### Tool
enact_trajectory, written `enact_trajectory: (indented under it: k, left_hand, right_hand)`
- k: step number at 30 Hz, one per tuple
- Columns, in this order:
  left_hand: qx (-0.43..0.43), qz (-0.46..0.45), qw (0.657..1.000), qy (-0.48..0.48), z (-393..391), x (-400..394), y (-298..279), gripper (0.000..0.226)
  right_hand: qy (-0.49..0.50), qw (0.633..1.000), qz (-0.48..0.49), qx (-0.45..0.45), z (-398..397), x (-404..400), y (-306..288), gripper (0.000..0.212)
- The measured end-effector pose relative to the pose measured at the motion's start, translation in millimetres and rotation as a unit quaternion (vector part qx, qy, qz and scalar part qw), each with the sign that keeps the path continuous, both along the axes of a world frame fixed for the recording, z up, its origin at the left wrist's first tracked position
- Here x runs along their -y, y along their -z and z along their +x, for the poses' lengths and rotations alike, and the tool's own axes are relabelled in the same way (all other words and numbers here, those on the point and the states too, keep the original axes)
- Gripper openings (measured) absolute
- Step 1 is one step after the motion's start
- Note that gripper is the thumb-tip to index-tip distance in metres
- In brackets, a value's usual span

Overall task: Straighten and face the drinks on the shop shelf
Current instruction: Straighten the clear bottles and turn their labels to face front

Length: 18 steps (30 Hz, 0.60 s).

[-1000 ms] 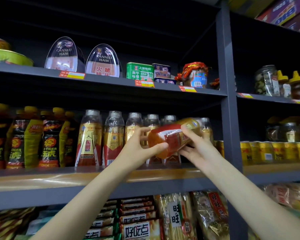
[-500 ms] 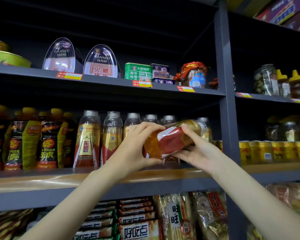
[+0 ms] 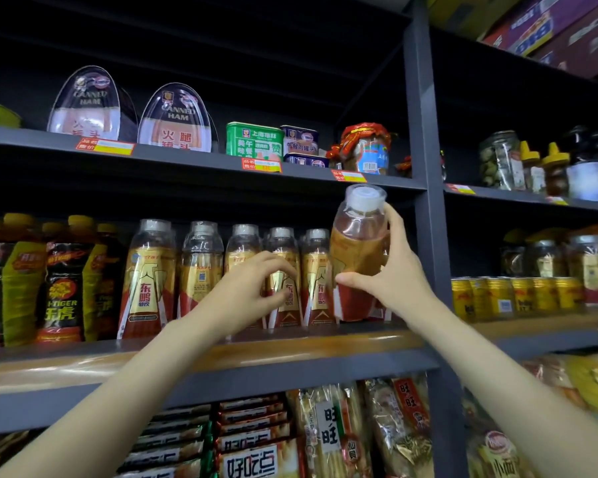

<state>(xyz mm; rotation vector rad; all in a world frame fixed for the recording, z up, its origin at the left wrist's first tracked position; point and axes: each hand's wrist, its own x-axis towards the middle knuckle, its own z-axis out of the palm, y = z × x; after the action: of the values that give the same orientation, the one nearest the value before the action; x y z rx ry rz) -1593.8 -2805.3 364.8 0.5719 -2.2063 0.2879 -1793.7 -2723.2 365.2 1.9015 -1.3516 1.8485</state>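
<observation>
On the middle shelf (image 3: 290,353) of a dark shop rack, five clear drink bottles (image 3: 201,270) with red and gold labels stand upright in a front row, with more caps showing just behind some of them. At the right end of that row, next to the upright post (image 3: 425,201), the right hand (image 3: 390,274) grips a sixth bottle (image 3: 358,253) of the same kind, thumb across its front and fingers wrapped behind. This bottle stands nearly upright, tilted slightly, its white cap higher than the others; whether its base touches the shelf cannot be told. The left hand (image 3: 252,291) hovers in front of the third and fourth bottles with fingers loosely curled, holding nothing. To the left stand about four dark bottles with yellow caps (image 3: 59,288). Above, the upper shelf carries two oval ham tins (image 3: 176,119), one green tin (image 3: 254,141), two small stacked tins (image 3: 299,143) and one jar with a red cloth top (image 3: 366,148). Right of the post, a row of gold cans (image 3: 518,296) sits with jars behind. Snack packets (image 3: 328,432) fill the shelf below.
</observation>
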Motion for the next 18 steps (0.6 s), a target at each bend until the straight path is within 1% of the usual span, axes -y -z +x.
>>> enact_trajectory:
  k: [2,6,8,11,13,15,18]
  left_hand:
    - [0.001,-0.010,0.999,-0.036,-3.6,6.1,-7.9,0.031]
    - [0.037,-0.025,0.994,-0.101,-21.6,18.9,-17.2,0.044]
    - [0.050,-0.032,0.990,-0.126,-33.4,24.0,-18.3,0.050]
    - [0.072,-0.028,0.984,-0.158,-49.9,31.6,-16.6,0.060]
    - [0.090,-0.025,0.979,-0.182,-56.7,35.8,-14.1,0.066]
    - [0.111,-0.043,0.969,-0.218,-60.6,39.7,-10.1,0.073]
    - [0.129,-0.092,0.949,-0.274,-62.8,47.1,-0.4,0.075]
  right_hand:
    - [0.064,0.997,0.033,-0.017,-9.0,5.1,-6.3,0.115]
    - [0.128,0.984,0.113,0.047,-25.6,26.6,-7.5,0.122]
    - [0.162,0.974,0.149,0.061,-30.0,38.4,-6.6,0.122]
    - [0.216,0.958,0.172,0.072,-33.6,52.0,-7.1,0.117]
    - [0.259,0.947,0.179,0.065,-35.9,58.8,-4.3,0.110]
    - [0.302,0.934,0.186,0.038,-38.5,64.0,1.6,0.106]
    - [0.326,0.923,0.204,0.006,-43.3,71.0,4.6,0.111]
